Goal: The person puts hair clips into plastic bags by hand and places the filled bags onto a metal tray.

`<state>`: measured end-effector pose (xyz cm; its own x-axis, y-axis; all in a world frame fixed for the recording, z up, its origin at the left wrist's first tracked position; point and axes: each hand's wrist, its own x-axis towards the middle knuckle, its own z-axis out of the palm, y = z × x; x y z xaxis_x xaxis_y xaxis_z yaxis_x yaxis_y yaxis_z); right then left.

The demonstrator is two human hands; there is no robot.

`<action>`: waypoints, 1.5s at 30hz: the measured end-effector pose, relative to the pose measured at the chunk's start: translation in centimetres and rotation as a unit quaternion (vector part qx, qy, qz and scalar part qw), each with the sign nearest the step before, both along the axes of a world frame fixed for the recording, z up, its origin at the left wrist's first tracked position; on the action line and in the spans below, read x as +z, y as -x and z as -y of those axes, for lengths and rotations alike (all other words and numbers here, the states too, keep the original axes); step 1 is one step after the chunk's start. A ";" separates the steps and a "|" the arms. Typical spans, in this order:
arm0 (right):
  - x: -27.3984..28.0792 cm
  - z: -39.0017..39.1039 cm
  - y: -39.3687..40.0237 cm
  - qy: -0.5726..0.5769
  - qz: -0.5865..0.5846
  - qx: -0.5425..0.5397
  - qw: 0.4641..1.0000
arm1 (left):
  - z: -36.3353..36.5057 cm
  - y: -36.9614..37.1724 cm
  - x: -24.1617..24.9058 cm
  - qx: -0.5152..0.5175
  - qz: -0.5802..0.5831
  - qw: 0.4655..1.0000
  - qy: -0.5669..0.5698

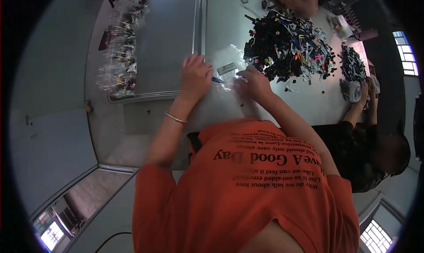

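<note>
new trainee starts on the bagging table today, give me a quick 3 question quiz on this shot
1. True or false: the left hand lies flat on the clear plastic bag.
2. Multiple choice: the big pile of small clips lies (A) in the person's lap, (B) on the table just beyond the right hand, (C) inside the tray.
3. Short answer: what lies along the left edge of the tray?

Key
1. True; the fingers press the bag near a small blue piece.
2. B.
3. A row of filled clear packets.
</note>
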<state>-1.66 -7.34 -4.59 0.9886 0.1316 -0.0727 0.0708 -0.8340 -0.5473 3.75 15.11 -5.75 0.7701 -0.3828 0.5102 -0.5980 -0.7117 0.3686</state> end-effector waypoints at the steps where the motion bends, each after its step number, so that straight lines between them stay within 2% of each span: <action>1: 0.0 -0.2 -0.6 0.020 0.024 -0.010 0.999 | 1.1 -0.2 -0.3 -0.013 -0.017 1.000 -0.002; 3: -0.6 -0.5 -1.6 0.024 0.064 -0.025 0.997 | 2.8 -1.0 -0.5 -0.010 -0.034 0.998 -0.044; 6: -1.5 0.1 -2.3 0.138 0.073 0.006 0.988 | 4.4 -1.7 -0.9 0.002 -0.054 0.991 -0.125; 10: -2.8 0.5 -2.4 0.128 0.092 0.012 0.987 | 4.8 -1.7 -1.1 0.002 -0.072 0.977 -0.203; 11: -2.9 0.7 -2.5 0.115 0.106 0.014 0.988 | 4.7 -1.8 -1.1 0.000 -0.072 0.976 -0.204; 13: -3.2 1.0 -2.6 0.099 0.116 0.013 0.988 | 3.8 -1.7 -1.1 -0.007 -0.053 0.995 -0.087; 17: -3.5 1.1 -2.7 0.095 0.101 0.009 0.990 | 1.6 -0.1 -0.1 -0.016 -0.087 0.987 -0.133; 19: -3.6 0.8 -2.7 0.085 0.112 -0.016 0.990 | 1.0 1.3 1.3 -0.037 -0.115 0.967 -0.224; 20: -3.6 0.7 -2.6 0.083 0.111 -0.015 0.990 | 0.9 1.6 0.9 -0.036 -0.116 0.967 -0.225; 22: -3.4 0.5 -2.2 0.068 0.136 -0.029 0.988 | 1.0 2.1 -0.1 -0.064 -0.039 0.981 -0.178; 26: -2.0 0.1 -1.1 0.025 0.133 -0.015 0.991 | 1.3 2.2 -0.8 -0.050 -0.039 0.974 -0.216; 28: -1.4 -0.3 -0.7 -0.008 0.144 0.065 0.987 | 1.4 2.0 -1.0 -0.065 -0.030 0.974 -0.213; 29: -1.5 -0.3 -0.6 0.026 0.134 0.097 0.986 | 1.4 2.0 -1.1 -0.067 -0.029 0.974 -0.214; 32: -2.9 -0.3 -0.4 0.014 0.135 0.094 0.986 | 1.3 1.9 -1.0 -0.088 0.023 0.964 -0.248; 36: -2.6 -0.5 -0.2 0.009 0.120 0.091 0.989 | 0.8 2.4 0.6 -0.094 0.025 0.973 -0.207; 38: -1.3 -1.0 0.2 -0.064 0.085 0.024 0.994 | 0.9 2.7 1.2 -0.086 0.025 0.978 -0.188; 39: -0.8 -1.0 0.4 -0.063 0.085 0.022 0.994 | 1.2 3.0 1.5 -0.087 0.011 0.987 -0.132; 40: -0.3 -1.0 0.6 -0.156 0.031 0.024 0.987 | 1.5 3.3 1.6 -0.087 -0.004 0.993 -0.076; 42: 0.3 -1.1 1.5 -0.338 -0.057 -0.002 0.939 | 2.4 3.9 1.3 -0.097 -0.046 0.992 -0.066; 44: -0.8 -0.5 2.2 -0.351 -0.050 -0.028 0.935 | 3.6 4.5 0.9 -0.109 -0.085 0.989 -0.056; 45: -0.9 0.0 2.3 -0.365 -0.042 -0.050 0.929 | 4.3 4.8 0.4 -0.110 -0.132 0.985 -0.002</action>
